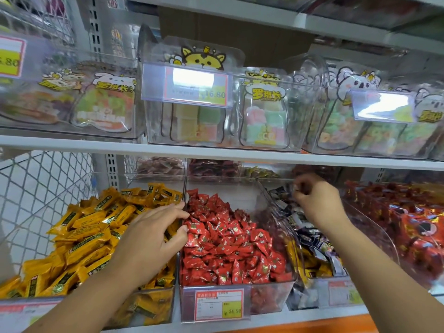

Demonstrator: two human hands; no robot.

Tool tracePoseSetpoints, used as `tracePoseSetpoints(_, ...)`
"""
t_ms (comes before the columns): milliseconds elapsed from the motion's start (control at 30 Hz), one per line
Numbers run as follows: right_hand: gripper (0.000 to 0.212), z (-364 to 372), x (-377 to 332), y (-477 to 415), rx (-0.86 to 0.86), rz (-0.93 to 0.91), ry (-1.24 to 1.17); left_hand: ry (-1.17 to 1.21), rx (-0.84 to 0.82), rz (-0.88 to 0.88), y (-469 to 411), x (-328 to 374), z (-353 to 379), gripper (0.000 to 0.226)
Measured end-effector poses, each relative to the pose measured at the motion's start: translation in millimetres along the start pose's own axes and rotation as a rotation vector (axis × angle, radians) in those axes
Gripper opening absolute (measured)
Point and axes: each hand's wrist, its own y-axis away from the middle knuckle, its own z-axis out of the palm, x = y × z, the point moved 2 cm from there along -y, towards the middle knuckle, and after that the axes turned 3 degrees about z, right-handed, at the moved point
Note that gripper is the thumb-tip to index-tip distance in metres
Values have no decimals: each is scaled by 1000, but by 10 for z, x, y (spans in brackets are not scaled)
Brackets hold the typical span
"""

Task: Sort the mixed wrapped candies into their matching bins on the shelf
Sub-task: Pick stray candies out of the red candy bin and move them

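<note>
Yellow candies (81, 239); red candies (228, 239); black-and-white candies (310, 234).

Not much of the person to go on here, tbh. The left hand (153, 229) and right hand (317, 198) are both showing bare. The left forearm (96, 289) and right forearm (374, 258) are running bare all the way to the frame edge.

L hand (153, 239) on yellow candies (84, 236), R hand (317, 198) in black-candy bin (270, 197)
</note>
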Motion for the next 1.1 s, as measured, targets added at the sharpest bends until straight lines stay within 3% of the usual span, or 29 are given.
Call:
tracePoseSetpoints(67, 17, -22, 62, 25, 0, -42, 203, -5, -3, 3, 2, 0, -2, 58)
tracePoseSetpoints(133, 24, -51, -137, 112, -14, -194, 186, -11, -13, 6, 2, -3, -6, 58)
tracePoseSetpoints(167, 26, -50, -295, 189, -146, -256, 119, -16, -21, 7, 1, -2, -8, 59)
tracePoseSetpoints(233, 30, 69, -574, 443, -650, -304, 36, -29, -35, 10, 4, 0, -11, 62)
tracePoseSetpoints(300, 51, 345, -681, 716, -1063, -318, 244, -33, -35, 5, 9, 4, -16, 65)
tracePoseSetpoints(333, 61, 515, -656, 801, -1161, -315, 380, -36, -34, -2, 11, 6, -21, 66)
tracePoseSetpoints(467, 90, 1084, -573, 766, -1059, -247, 582, -50, -42, -10, 9, 15, -13, 67)
tracePoseSetpoints(567, 89, 1251, -555, 589, -894, -266, 559, -38, -28, -15, 6, 19, -11, 67)
tracePoseSetpoints(700, 77, 1082, -641, 235, -735, -243, 319, -29, -15, -4, 10, 8, -9, 66)
tracePoseSetpoints(767, 65, 810, -744, 69, -806, -197, 269, -25, -13, -4, 13, 1, -6, 66)
tracePoseSetpoints(867, 47, 507, -885, 14, -1064, -148, 367, -11, -8, -8, -1, -9, 1, 66)
tracePoseSetpoints(933, 71, 521, -875, 105, -1208, -105, 590, -1, -9, -11, -16, -22, 6, 64)
tracePoseSetpoints(1033, 115, 845, -638, 458, -1388, 15, 737, 5, -6, -14, -27, -37, 15, 63)
tracePoseSetpoints(1100, 122, 1026, -500, 688, -1278, -64, 813, 6, -12, -16, -25, -41, 20, 63)
